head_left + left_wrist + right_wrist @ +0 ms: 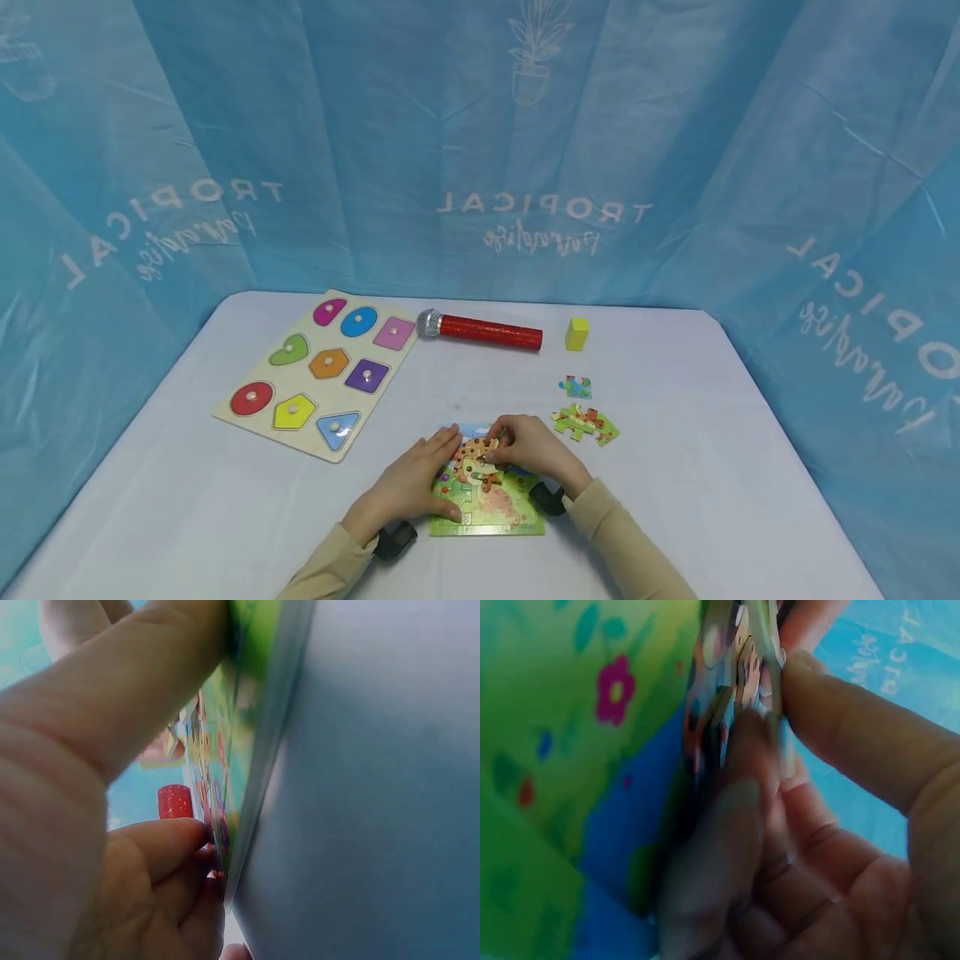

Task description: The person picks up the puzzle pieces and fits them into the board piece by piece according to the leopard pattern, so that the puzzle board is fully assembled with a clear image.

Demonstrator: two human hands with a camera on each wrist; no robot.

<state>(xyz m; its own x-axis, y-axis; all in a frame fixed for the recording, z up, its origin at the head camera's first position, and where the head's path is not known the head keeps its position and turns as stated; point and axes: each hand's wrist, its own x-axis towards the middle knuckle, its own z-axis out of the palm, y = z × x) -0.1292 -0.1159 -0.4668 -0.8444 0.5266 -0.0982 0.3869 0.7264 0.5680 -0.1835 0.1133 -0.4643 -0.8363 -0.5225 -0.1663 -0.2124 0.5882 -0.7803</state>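
Note:
A jigsaw puzzle board with a green printed picture lies near the front of the table, with a spotted animal in several fitted pieces at its middle. Along the board's left side rests my left hand, its fingers stretched toward the far corner and the thumb on the near left part. My right hand is over the board's upper right part and pinches a puzzle piece between thumb and fingers. That piece shows edge-on in the right wrist view, close to the other pieces, and its picture is mostly hidden.
Right of the board lie a blue puzzle piece and several joined pieces. Behind are a red toy microphone and a yellow block. A knobbed shape board lies at the left. A blue curtain encloses the table.

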